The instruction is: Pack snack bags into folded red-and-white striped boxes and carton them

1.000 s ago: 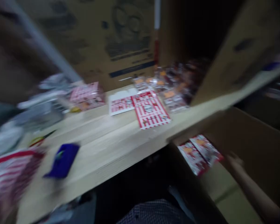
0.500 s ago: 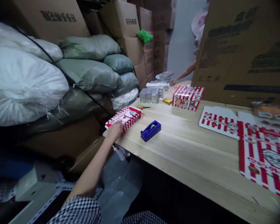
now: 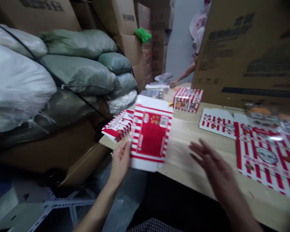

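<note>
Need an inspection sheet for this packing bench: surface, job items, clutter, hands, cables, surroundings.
Surface: pale wooden table, thin red scrap near its front edge.
Job's things: flat red-and-white striped cardboard carton, held up tilted; stack of red-and-white striped cartons at the table's left end.
Clutter: boxy red-and-white striped package; clear plastic containers; clear-wrapped packs.
Hands: left hand grips the carton's left edge; right hand open, blurred, apart from it.
Cables: black cord or strap across the sacks; can't tell which.
Surroundings: stuffed grey-green sacks, brown cardboard boxes, another person's arm behind.
</note>
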`<move>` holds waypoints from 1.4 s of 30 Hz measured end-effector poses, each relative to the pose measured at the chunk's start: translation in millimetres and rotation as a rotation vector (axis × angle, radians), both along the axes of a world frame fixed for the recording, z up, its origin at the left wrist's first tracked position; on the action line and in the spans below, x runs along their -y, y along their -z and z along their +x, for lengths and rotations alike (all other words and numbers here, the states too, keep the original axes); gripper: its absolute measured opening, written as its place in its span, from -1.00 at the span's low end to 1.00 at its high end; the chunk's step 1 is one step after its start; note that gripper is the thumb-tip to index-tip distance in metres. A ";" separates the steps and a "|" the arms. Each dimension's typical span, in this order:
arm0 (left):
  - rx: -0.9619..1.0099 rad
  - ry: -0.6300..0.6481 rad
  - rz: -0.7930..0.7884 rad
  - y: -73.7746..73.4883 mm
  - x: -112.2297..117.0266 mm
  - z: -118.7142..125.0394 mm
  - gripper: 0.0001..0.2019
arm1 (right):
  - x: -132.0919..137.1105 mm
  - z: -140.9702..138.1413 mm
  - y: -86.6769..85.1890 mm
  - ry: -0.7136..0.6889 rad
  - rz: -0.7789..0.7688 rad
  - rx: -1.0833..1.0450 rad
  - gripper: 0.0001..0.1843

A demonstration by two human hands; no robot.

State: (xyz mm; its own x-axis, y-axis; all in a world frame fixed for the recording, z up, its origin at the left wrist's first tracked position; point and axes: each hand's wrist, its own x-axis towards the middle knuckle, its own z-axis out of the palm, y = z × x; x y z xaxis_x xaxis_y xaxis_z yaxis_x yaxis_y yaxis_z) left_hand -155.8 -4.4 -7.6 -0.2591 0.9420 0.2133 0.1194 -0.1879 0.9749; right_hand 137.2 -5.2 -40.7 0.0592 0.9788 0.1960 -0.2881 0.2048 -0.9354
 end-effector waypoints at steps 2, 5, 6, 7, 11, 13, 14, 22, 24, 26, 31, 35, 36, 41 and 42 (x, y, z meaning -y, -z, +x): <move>0.178 0.242 -0.173 25.6 13.6 30.4 -0.57 | 10.8 -15.8 11.9 -0.051 -0.151 -0.100 -0.39; 0.159 0.335 -0.226 63.2 24.3 66.2 -0.51 | 23.2 -28.1 35.0 0.029 -0.326 -0.255 -0.43; 0.103 0.323 -0.209 72.8 26.0 75.9 -0.50 | 27.3 -27.5 42.3 0.072 -0.359 -0.285 -0.44; 0.042 0.311 -0.190 80.3 27.4 84.8 -0.49 | 31.6 -25.0 48.6 0.109 -0.383 -0.307 -0.45; -0.089 0.373 -0.177 91.9 34.8 115.4 -0.38 | 46.9 -9.7 60.3 0.239 -0.400 -0.360 -0.46; -0.077 0.416 -0.181 91.2 40.8 128.0 -0.28 | 50.9 -5.5 60.2 0.283 -0.363 -0.368 -0.46; -0.061 0.444 -0.188 90.4 43.9 133.5 -0.25 | 51.7 -4.6 59.5 0.298 -0.345 -0.366 -0.46; 0.081 0.484 -0.325 89.1 48.1 147.2 -0.59 | 56.1 -1.1 50.1 0.238 -0.379 -0.298 -0.39; 0.161 0.482 -0.363 88.9 44.6 142.6 -0.63 | 59.3 4.3 50.3 0.176 -0.428 -0.303 -0.42; 0.243 0.500 -0.406 88.5 43.1 137.5 -0.63 | 60.8 11.4 53.6 0.141 -0.439 -0.290 -0.43; 0.310 0.593 -0.475 88.5 43.7 127.0 -0.59 | 57.3 22.3 69.5 0.142 -0.406 -0.260 -0.42; 0.308 0.555 -0.382 85.9 29.8 121.9 -0.56 | 60.2 18.3 83.5 0.113 -0.428 -0.222 -0.51; 0.333 0.536 -0.356 86.2 24.1 121.3 -0.56 | 62.0 17.1 87.7 0.081 -0.424 -0.203 -0.52; 0.453 0.506 -0.336 102.6 2.2 123.0 -0.55 | 65.7 19.9 108.6 -0.056 -0.394 -0.123 -0.52; 0.455 0.502 -0.334 106.6 1.6 123.7 -0.54 | 65.4 21.6 109.7 -0.063 -0.395 -0.108 -0.53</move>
